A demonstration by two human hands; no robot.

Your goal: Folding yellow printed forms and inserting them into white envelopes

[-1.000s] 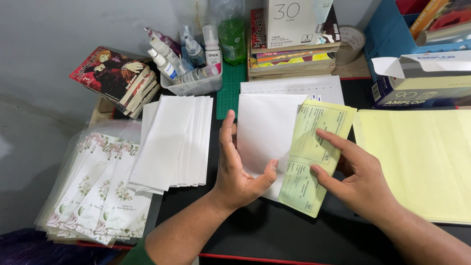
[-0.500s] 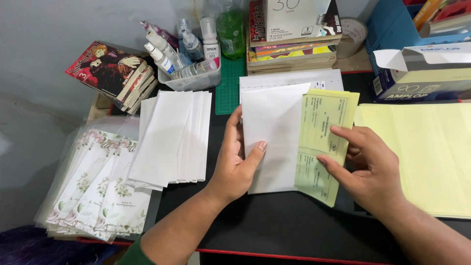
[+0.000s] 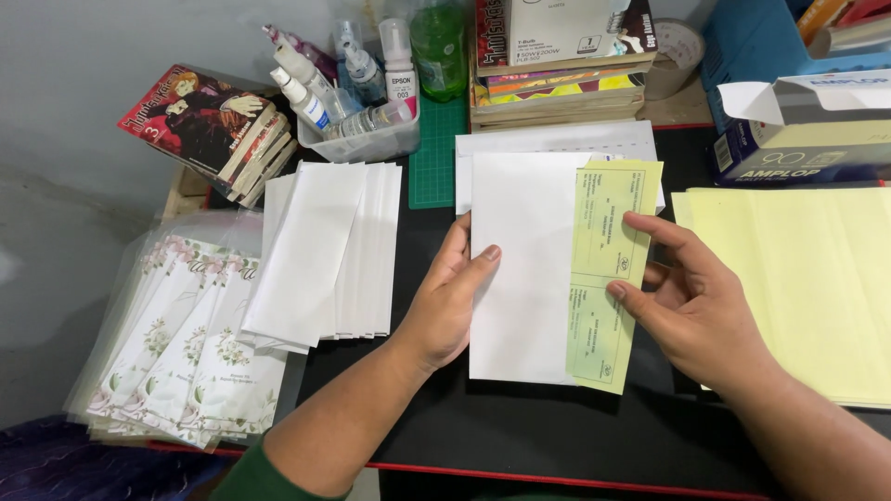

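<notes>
Left hand pinched white envelope at its left edge; right hand gripped folded yellow slip, partly overlapping the envelope's right side.

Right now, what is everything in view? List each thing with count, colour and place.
envelope: one, white, centre, held by both hands
slip: one, pale yellow, printed, half inside the envelope
envelope stack: several, white, fanned, left of centre
floral cards: several, sleeved, far left
yellow sheets: stack, right
open carton: one, blue and white, top right
bottle tray: clear, small bottles, top
comic books: small pile, top left
book stack: top centre
mat: black, underneath
left hand: grips envelope's left edge
right hand: fingers on slip
</notes>
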